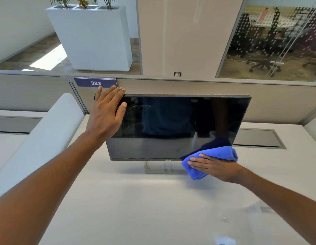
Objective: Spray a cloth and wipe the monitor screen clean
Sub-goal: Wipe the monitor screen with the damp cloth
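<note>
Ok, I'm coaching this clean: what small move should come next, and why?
Probably sweep the blue cloth up and left across the monitor screen. The right hand presses it at the lower right corner, smudges show near the upper left, and the left hand braces that corner.

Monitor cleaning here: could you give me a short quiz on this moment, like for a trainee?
1. True or false: the left hand holds the blue cloth.
2. Which part of the monitor is the cloth on: A top left corner, B bottom right corner, C the stand?
3. What number is on the sign behind the monitor?

Key: 1 false, the right hand presses it; the left steadies the top left corner. 2 B. 3 383.
</note>
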Available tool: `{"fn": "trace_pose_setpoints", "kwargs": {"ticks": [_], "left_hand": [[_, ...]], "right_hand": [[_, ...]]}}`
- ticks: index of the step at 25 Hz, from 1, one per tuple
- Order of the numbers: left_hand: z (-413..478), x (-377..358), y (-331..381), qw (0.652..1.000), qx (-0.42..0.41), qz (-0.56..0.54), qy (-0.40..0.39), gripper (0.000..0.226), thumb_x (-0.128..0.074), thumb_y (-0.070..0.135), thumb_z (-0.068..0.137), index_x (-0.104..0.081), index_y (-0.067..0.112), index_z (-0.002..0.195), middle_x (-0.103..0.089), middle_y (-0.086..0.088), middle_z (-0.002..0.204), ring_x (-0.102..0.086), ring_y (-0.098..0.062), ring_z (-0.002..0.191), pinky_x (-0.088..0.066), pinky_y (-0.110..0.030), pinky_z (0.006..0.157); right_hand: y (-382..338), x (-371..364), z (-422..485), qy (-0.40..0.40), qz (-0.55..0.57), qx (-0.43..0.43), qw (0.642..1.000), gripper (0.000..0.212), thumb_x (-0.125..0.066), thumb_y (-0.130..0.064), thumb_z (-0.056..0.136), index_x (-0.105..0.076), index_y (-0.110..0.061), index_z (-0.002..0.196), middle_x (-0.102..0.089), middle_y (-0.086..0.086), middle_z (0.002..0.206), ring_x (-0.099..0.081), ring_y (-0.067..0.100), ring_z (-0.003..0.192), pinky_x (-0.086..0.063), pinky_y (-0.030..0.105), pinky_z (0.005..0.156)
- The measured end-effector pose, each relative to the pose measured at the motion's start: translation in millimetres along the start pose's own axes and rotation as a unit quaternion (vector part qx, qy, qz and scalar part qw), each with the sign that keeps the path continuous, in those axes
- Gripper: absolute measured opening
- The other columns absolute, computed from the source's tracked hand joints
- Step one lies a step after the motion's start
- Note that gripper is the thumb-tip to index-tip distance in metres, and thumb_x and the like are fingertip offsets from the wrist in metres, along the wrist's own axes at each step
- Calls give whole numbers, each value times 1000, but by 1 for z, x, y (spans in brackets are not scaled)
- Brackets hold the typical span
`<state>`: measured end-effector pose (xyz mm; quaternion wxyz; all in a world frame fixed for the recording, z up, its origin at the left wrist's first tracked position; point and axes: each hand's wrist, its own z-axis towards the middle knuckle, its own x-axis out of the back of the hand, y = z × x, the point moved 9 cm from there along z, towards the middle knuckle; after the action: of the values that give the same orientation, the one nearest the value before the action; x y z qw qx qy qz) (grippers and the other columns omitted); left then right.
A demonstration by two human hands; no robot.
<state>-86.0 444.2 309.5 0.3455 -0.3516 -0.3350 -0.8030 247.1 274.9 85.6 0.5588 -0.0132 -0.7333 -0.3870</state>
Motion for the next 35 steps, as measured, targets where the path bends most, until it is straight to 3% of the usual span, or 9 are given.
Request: {"fn": "trace_pose_setpoints", "kwargs": {"ticks": [7,12,16,18,23,29,30,32,35], "left_hand": [[0,0,0,1000,1,4,1,55,-35,38,110,-51,11,156,-53,-9,161,-36,-24,158,-6,-49,136],[0,0,1,1000,-1,9,-7,56,-34,38,110,-50,12,157,-51,-9,162,-34,-24,160,-5,-48,136],[1,2,2,1000,-2,6,-9,55,-34,37,111,-50,11,157,-52,-9,162,-34,-23,159,-5,-47,137],[0,2,3,1000,-8,13,-11,56,-33,36,111,-49,11,157,-52,-9,162,-34,-24,159,-7,-47,136],[-1,2,0,997,-46,50,-24,58,-29,38,111,-41,12,162,-47,-8,166,-33,-25,160,-14,-46,136],[-3,9,-25,996,-62,60,-8,57,-28,38,112,-39,15,163,-43,-5,169,-31,-22,161,-7,-45,137],[-4,12,-35,997,-55,60,0,58,-28,39,112,-38,15,163,-41,-6,170,-30,-23,161,-9,-46,136],[-10,15,-56,998,-38,44,2,58,-28,41,112,-36,17,164,-37,-5,171,-31,-25,160,-23,-51,133],[-18,9,-74,1000,1,-22,-16,59,-31,44,111,-28,25,166,-33,1,172,-40,-26,153,-48,-51,113]], "right_hand": [[7,-2,-25,-10,-22,-21,999,79,-27,9,91,-15,-6,168,-12,7,177,-23,24,161,-32,45,128],[-3,9,32,15,-40,-36,998,78,-29,2,92,-11,-2,167,-10,10,177,-18,27,163,-1,49,131],[12,45,103,74,-28,-94,992,72,-8,4,96,-8,-1,167,-5,11,177,-12,28,164,3,49,133],[36,75,126,125,17,-168,978,74,-14,8,94,-11,-3,167,-5,9,177,-6,28,164,2,49,134],[105,124,105,275,166,-438,840,81,-40,17,87,-25,-3,164,-24,11,174,-11,25,164,-10,53,134],[110,104,39,377,271,-638,614,76,-39,2,97,-12,-9,167,-11,11,177,-8,25,165,-15,55,133],[111,105,36,385,250,-646,610,75,-38,1,98,-12,-9,168,-9,11,177,-7,26,165,-13,55,133],[115,107,42,360,195,-628,662,77,-42,-10,100,-8,-14,169,-5,10,178,-6,29,165,-8,53,134],[119,100,50,335,151,-612,700,81,-48,-18,104,1,-16,169,-8,13,177,-6,30,165,-5,52,134]]}}
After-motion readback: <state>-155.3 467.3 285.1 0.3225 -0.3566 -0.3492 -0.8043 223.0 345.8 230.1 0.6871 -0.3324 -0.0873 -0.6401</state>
